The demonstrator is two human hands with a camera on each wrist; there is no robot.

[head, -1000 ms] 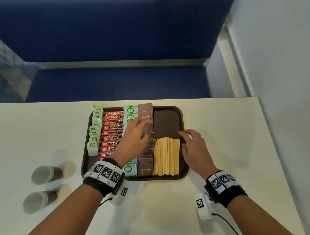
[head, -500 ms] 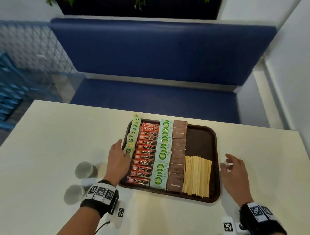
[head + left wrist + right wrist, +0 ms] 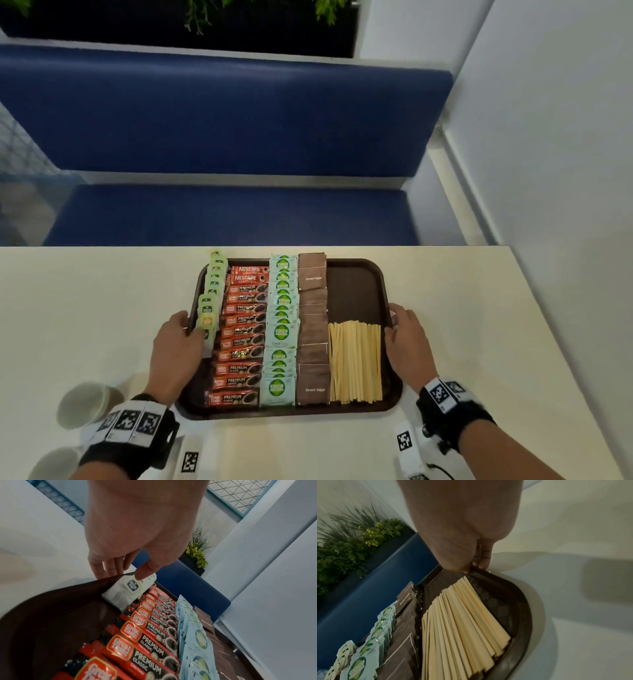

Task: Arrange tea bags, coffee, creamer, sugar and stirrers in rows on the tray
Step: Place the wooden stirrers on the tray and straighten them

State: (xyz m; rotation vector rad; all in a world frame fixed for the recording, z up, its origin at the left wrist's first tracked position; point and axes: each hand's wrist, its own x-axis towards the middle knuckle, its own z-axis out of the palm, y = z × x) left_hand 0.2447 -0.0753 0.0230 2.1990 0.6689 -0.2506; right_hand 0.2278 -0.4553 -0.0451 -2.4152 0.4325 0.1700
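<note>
A brown tray [image 3: 356, 291] lies on the white table. It holds rows, left to right: tea bags [image 3: 212, 294], red coffee sticks [image 3: 241, 342], pale-blue creamer sachets [image 3: 282, 329], brown sugar packets [image 3: 312, 339] and wooden stirrers [image 3: 356, 363]. My left hand [image 3: 181, 337] grips the tray's left rim. In the left wrist view its fingers [image 3: 106, 569] lie outside the rim and the thumb presses a tea bag [image 3: 120, 596]. My right hand [image 3: 400, 329] pinches the right rim [image 3: 522, 608], thumb inside just beyond the stirrers [image 3: 458, 622].
Two paper cups [image 3: 84, 404] [image 3: 54, 462] lie on their sides on the table left of the tray. A blue bench [image 3: 222, 216] runs behind the table's far edge. A white wall [image 3: 548, 171] closes the right side.
My left hand left the sugar row and went to the tray's left rim. My right hand moved from the table onto the right rim. The head view shifted.
</note>
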